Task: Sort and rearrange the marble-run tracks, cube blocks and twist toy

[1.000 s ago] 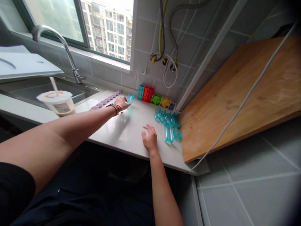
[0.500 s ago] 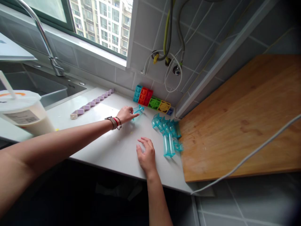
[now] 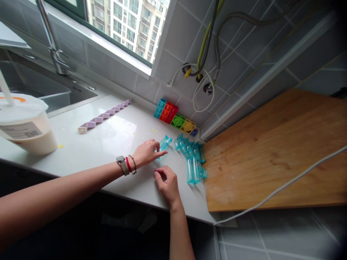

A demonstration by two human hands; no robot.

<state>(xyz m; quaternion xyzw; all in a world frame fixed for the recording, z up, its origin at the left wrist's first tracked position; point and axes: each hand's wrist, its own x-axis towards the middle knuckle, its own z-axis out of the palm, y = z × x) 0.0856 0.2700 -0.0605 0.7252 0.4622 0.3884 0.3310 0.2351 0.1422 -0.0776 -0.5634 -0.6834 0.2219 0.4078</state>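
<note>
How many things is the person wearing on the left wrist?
3: a watch farthest from the left hand, a red bracelet in the middle, and a dark bracelet nearest the fingers. Others could be hidden underneath.

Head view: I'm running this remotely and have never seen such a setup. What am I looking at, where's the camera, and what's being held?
There is no machine here: these are a person's own bare hands, seen from a camera worn on the head that looks forward and down. The left hand appears to hold a clear teal piece. The right hand, loosely curled, seems to hold nothing. On the white counter, a cluster of teal pieces lies to the right, beside a wooden board. A row of coloured blocks is at the back; a purple zigzag strip and a lidded cup are to the left.
</note>
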